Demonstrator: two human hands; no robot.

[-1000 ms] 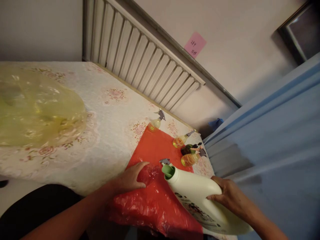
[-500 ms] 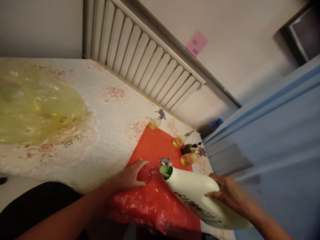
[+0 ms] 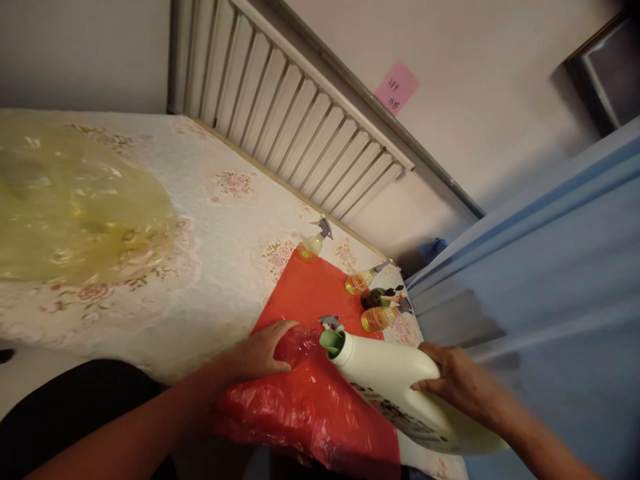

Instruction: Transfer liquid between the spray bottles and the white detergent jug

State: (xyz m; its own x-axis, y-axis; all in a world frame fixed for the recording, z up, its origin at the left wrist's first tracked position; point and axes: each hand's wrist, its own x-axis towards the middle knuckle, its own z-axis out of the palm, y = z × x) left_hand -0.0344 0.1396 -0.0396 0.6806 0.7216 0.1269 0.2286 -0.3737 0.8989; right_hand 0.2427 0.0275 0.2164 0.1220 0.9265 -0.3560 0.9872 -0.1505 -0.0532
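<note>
My right hand (image 3: 460, 380) is wrapped round the handle of a large pale jug (image 3: 395, 370). The jug is tilted so that its green spout (image 3: 331, 341) points left, close to the mouth of a clear bottle (image 3: 296, 343). Around the bottle's body curl the thumb and fingers of my left hand (image 3: 263, 352). This bottle has no cap on it and looks reddish against the red plastic sheet (image 3: 310, 293). Just beyond the spout lies a grey spray head (image 3: 330, 323). I cannot make out any liquid flowing.
Two spray bottles with yellow liquid, one nearer (image 3: 379, 319) and one farther (image 3: 357, 282), stand right of the sheet beside a dark green container (image 3: 373, 297). Another spray bottle (image 3: 313, 245) is at the back. A yellow plastic bag (image 3: 85, 207) lies left; a blue curtain (image 3: 550, 280) hangs right.
The view has shifted very slightly. Both hands keep their hold, and the jug and the bottle stay almost where they were.
</note>
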